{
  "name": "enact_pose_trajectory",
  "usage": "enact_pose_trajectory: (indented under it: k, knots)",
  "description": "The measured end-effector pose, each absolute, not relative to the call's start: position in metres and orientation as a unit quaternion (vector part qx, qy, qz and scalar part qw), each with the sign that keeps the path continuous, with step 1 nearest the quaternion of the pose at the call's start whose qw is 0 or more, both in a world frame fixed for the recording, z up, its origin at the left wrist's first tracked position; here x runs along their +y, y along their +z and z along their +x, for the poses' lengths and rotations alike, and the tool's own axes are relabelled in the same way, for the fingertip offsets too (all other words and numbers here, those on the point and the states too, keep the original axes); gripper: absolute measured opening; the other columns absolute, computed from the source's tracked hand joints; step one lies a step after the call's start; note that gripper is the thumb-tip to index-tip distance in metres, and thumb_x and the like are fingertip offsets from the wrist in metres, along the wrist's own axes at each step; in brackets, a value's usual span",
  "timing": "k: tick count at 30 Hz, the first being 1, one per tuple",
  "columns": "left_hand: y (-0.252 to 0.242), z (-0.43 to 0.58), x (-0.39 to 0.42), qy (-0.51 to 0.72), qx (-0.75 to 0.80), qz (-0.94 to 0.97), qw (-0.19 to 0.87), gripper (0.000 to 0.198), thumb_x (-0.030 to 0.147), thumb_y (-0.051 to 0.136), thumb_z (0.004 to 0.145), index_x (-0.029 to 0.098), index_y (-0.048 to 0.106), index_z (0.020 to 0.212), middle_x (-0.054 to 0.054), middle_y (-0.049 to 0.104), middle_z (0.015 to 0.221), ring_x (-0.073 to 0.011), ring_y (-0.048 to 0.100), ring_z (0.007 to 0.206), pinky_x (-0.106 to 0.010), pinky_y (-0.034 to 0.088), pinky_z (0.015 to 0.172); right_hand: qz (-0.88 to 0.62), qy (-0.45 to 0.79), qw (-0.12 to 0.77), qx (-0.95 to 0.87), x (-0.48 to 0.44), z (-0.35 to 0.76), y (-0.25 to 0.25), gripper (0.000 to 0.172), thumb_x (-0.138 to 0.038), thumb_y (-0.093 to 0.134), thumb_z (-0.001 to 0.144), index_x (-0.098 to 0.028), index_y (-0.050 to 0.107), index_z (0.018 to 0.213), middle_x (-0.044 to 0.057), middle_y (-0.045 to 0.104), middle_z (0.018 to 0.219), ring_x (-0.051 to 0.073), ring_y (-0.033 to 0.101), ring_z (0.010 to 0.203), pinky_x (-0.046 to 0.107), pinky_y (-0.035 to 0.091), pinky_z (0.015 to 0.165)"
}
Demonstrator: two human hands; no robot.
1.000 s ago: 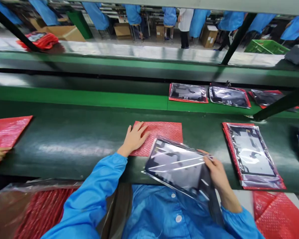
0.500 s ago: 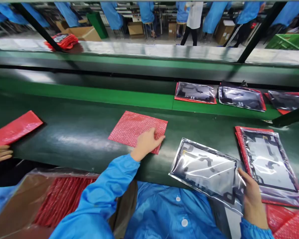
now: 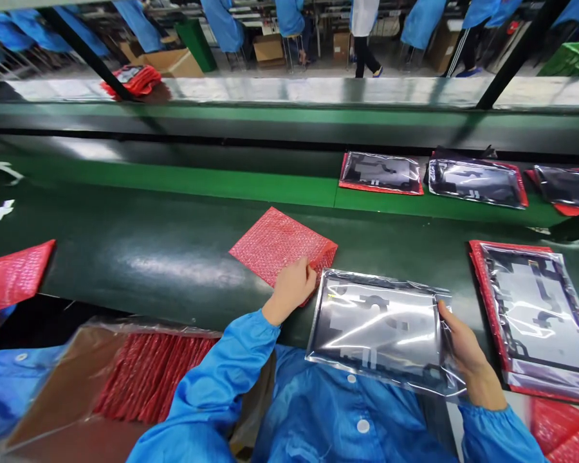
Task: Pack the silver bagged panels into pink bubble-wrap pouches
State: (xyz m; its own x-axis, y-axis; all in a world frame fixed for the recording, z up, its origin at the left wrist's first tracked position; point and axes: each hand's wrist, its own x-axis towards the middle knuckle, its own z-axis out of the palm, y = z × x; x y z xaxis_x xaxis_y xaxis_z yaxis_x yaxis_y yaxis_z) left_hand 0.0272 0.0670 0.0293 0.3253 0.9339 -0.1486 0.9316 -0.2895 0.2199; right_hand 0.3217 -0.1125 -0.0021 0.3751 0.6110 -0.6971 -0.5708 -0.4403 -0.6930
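Nearer the red bubble-wrap pouch (image 3: 277, 243) than half a second ago, the clear-bagged electronic panel (image 3: 381, 328) is held with its long axis roughly left to right, its right end gripped by the right hand (image 3: 470, 357). Its left end sits just beside the left hand (image 3: 293, 286), which pinches the pouch's near right edge. From that hand, the pouch extends leftward and away over the green surface (image 3: 149, 257). Some left fingertips are hidden; a farther bagged panel (image 3: 567, 186) is cut off at right.
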Motion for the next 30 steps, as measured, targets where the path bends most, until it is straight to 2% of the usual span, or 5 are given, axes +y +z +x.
enact_pose_trajectory:
  k: [8, 20, 23, 25, 30]
  knots:
    - [0.042, 0.035, 0.041, -0.016, 0.611, 0.780, 0.134, 0.007, 0.020, 0.047, 0.089, 0.023, 0.053, 0.093, -0.009, 0.069, 0.092, -0.0276, 0.068, 0.091, -0.036, 0.049, 0.072, -0.603, 0.609, 0.516, 0.010, -0.094, 0.325, 0.005, 0.041, -0.056, 0.080, 0.071, -0.019, 0.076, 0.089, 0.010, 0.078, 0.084, 0.036, 0.076, 0.088, 0.044, 0.065, 0.067]
    - [0.024, 0.026, 0.020, -0.018, 0.569, 0.819, 0.075, 0.016, 0.018, 0.051, 0.088, 0.020, 0.057, 0.102, -0.013, 0.067, 0.106, -0.0291, 0.064, 0.101, -0.039, 0.049, 0.080, -0.636, 0.554, 0.537, -0.016, -0.061, 0.316, -0.010, 0.047, -0.062, 0.072, 0.078, -0.018, 0.076, 0.095, 0.010, 0.078, 0.078, 0.033, 0.076, 0.081, 0.042, 0.065, 0.069]
    - [0.022, 0.013, 0.008, -0.023, 0.581, 0.811, 0.068, 0.012, 0.023, 0.049, 0.092, 0.019, 0.060, 0.095, -0.012, 0.069, 0.098, -0.0275, 0.066, 0.093, -0.037, 0.048, 0.078, -0.652, 0.529, 0.543, 0.017, -0.056, 0.311, -0.012, 0.050, -0.062, 0.071, 0.080, -0.015, 0.074, 0.098, 0.010, 0.077, 0.075, 0.032, 0.076, 0.079, 0.042, 0.064, 0.068]
    - [0.022, 0.008, 0.000, -0.032, 0.594, 0.800, 0.079, 0.020, 0.024, 0.045, 0.096, 0.019, 0.063, 0.090, -0.010, 0.070, 0.089, -0.0256, 0.068, 0.086, -0.035, 0.047, 0.074, -0.680, 0.488, 0.546, 0.037, -0.054, 0.308, -0.013, 0.049, -0.059, 0.071, 0.080, -0.014, 0.074, 0.097, 0.009, 0.076, 0.076, 0.031, 0.076, 0.080, 0.039, 0.063, 0.070]
    - [0.022, 0.006, -0.014, -0.001, 0.621, 0.779, 0.087, 0.023, 0.021, 0.047, 0.096, 0.018, 0.068, 0.088, -0.007, 0.073, 0.082, -0.0223, 0.070, 0.078, -0.030, 0.042, 0.064, -0.788, 0.375, 0.488, 0.012, -0.053, 0.310, -0.021, 0.053, -0.065, 0.064, 0.082, -0.013, 0.073, 0.087, 0.012, 0.077, 0.088, 0.031, 0.072, 0.096, 0.034, 0.059, 0.076]
